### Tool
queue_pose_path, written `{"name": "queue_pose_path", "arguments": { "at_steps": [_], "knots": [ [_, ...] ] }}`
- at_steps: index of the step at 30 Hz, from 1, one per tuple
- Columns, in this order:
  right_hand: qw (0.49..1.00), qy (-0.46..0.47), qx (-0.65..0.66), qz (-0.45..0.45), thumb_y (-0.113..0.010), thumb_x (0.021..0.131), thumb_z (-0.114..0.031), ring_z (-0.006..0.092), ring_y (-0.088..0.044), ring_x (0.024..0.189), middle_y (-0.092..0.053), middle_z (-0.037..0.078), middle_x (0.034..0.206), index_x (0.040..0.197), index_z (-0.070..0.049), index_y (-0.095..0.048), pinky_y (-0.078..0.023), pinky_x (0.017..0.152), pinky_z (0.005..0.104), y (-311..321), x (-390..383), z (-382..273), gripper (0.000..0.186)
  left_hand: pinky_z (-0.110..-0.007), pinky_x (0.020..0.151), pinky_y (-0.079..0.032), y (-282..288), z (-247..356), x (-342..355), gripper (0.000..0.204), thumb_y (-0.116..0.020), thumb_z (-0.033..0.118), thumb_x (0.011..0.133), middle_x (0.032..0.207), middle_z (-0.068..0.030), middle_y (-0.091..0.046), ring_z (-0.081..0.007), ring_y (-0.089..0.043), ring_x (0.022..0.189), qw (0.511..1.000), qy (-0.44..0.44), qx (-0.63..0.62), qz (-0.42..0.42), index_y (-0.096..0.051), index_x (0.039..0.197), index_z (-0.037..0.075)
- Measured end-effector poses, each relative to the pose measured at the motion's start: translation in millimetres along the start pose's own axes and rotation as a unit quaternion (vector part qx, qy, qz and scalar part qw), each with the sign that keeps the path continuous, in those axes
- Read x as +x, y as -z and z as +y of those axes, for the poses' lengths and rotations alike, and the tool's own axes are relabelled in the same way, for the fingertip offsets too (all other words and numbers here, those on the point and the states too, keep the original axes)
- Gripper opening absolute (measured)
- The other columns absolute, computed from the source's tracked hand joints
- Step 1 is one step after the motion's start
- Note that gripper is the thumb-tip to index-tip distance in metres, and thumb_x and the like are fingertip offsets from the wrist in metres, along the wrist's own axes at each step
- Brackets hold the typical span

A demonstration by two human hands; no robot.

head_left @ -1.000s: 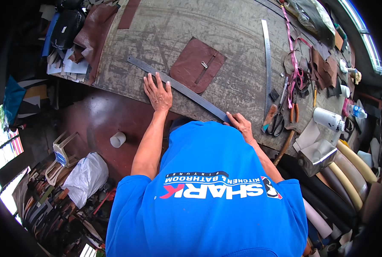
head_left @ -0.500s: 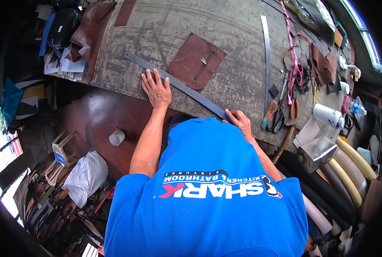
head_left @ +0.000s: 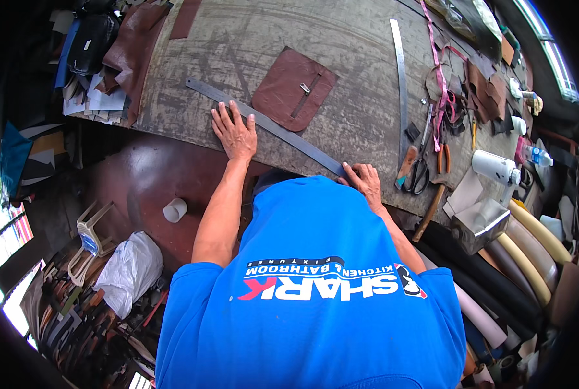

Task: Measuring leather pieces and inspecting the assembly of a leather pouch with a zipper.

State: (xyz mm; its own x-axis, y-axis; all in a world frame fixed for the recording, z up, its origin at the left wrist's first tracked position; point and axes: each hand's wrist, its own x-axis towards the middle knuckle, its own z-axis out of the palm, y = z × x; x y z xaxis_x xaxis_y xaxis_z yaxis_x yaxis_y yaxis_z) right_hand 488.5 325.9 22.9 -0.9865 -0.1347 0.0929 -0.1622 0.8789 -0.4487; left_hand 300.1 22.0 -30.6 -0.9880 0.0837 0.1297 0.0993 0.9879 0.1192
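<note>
A long steel ruler (head_left: 283, 135) lies diagonally on the worn grey worktable (head_left: 198, 58). My left hand (head_left: 236, 133) rests on it toward its left end, fingers spread. At its right end, my right hand (head_left: 362, 180) has its fingers curled on the ruler. Just beyond the ruler is a flat maroon leather piece (head_left: 281, 78) with a zipper (head_left: 305, 87). Another, paler steel ruler (head_left: 398, 58) lies lengthwise to the right.
Scissors (head_left: 419, 178), pliers (head_left: 442, 162), a hammer (head_left: 432, 211), pink tape (head_left: 440, 78), bottles (head_left: 494, 165) and leather scraps (head_left: 487, 87) crowd the table's right side. More leather (head_left: 133, 58) is piled at left, rolls (head_left: 532, 285) at lower right. A white cup (head_left: 174, 210) sits below.
The scene has shifted slightly up and left in the view. My hands stay on the ruler, which keeps much the same place beside the leather piece.
</note>
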Motion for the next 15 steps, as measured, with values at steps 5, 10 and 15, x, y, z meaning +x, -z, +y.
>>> {"name": "queue_pose_path", "arguments": {
  "at_steps": [5, 10, 15],
  "knots": [
    [1.000, -0.005, 0.004, 0.014, -0.070, 0.086, -0.023, 0.0262, -0.052, 0.089, -0.054, 0.009, 0.100, 0.122, -0.011, -0.062, -0.042, 0.076, 0.0415, -1, 0, -1, 0.039, -0.058, 0.115, -0.006, 9, -5, 1, 0.107, -0.050, 0.073, 0.083, 0.155, -0.0274, -0.004, -0.0473, 0.001, 0.144, 0.993, -0.028, -0.036, -0.108, -0.010, 0.152, 0.000],
    [1.000, -0.005, 0.006, 0.023, -0.070, 0.086, -0.021, 0.0255, -0.051, 0.089, -0.054, 0.008, 0.100, 0.119, -0.012, -0.064, -0.041, 0.076, 0.0407, -2, 1, -2, 0.036, -0.059, 0.115, -0.001, 14, -1, 5, 0.136, -0.054, 0.088, 0.064, 0.155, -0.0299, 0.003, -0.0476, 0.007, 0.144, 0.986, -0.010, -0.028, -0.165, -0.004, 0.151, -0.003],
    [0.999, -0.013, 0.019, 0.023, -0.072, 0.084, -0.019, 0.0268, -0.051, 0.090, -0.054, 0.009, 0.100, 0.118, -0.012, -0.064, -0.041, 0.076, 0.0420, -3, 0, -2, 0.036, -0.058, 0.115, 0.001, 14, -1, 6, 0.141, -0.055, 0.091, 0.060, 0.155, -0.0295, 0.005, -0.0465, 0.009, 0.144, 0.985, -0.006, -0.024, -0.173, -0.003, 0.151, -0.004]
  ]
}}
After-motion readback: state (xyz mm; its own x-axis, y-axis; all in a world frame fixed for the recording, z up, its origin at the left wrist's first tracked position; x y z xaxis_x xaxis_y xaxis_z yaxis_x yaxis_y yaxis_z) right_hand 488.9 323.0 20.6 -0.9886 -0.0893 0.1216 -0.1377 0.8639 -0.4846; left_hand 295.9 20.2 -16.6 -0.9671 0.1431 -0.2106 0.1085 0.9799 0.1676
